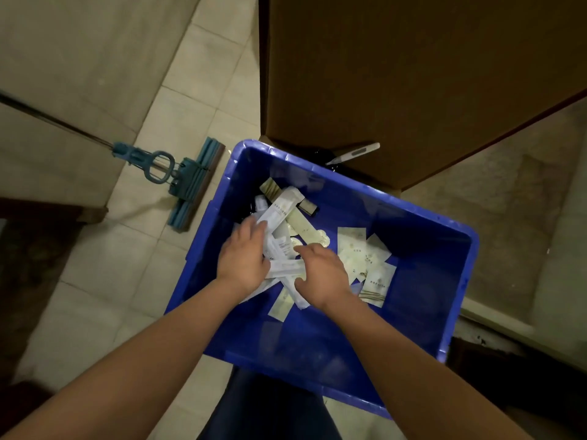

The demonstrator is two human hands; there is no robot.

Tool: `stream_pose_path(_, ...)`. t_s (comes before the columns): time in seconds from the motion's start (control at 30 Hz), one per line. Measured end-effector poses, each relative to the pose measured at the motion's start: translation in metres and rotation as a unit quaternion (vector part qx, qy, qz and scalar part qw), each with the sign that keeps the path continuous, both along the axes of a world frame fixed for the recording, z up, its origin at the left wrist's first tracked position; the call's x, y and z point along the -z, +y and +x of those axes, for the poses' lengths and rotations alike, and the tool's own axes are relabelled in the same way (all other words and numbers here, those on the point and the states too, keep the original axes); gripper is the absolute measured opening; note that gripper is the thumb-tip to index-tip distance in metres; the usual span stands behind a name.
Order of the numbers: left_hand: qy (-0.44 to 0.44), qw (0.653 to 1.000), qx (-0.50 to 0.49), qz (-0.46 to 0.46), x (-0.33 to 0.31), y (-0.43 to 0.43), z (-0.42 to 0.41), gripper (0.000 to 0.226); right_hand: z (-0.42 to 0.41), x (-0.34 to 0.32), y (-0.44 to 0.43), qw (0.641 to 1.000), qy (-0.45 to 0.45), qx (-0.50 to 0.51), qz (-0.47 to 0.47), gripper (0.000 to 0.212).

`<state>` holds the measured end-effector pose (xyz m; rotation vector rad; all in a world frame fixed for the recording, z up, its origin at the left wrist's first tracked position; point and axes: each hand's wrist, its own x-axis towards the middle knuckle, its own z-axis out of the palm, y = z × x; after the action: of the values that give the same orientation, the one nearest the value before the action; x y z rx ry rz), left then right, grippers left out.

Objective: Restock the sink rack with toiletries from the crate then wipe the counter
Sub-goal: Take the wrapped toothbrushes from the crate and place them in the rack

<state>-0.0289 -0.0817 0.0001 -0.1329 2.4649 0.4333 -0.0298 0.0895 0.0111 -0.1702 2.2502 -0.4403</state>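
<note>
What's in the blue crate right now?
Inside the crate: long white packets, flat sachets, a small bottle. The left hand and right hand are among them; whatever lies under the hands is hidden.

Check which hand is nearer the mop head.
Left. The left hand is in the crate, towards its left wall, and the mop head lies outside that wall. The right hand is further right, over the packets mid-crate.
</note>
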Motion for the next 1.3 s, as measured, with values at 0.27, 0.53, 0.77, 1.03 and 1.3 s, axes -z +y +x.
stream_pose_path(0.27,0.048,0.998,-0.046,-0.02,0.037,0.004,-0.012,0.086,0.001,0.05,-0.01,0.997,0.057,-0.043,-0.026,0.06)
stream_pose_path(0.53,0.05,0.996,-0.065,0.017,0.043,0.009,-0.016,0.074,-0.006,0.065,-0.009,0.994,0.07,-0.071,-0.041,0.04)
stream_pose_path(0.77,0.073,0.993,-0.091,0.029,0.025,0.011,-0.016,0.049,-0.007,0.05,0.003,0.999,0.032,-0.034,-0.027,0.023)
stream_pose_path(1.03,0.071,0.993,-0.078,0.049,-0.026,0.029,-0.01,0.04,-0.01,-0.001,0.029,0.991,-0.128,0.046,0.018,0.033)
stream_pose_path(1.3,0.095,0.989,-0.085,0.079,-0.095,0.049,0.012,0.039,0.009,-0.078,0.058,0.974,-0.12,0.185,-0.054,0.029)
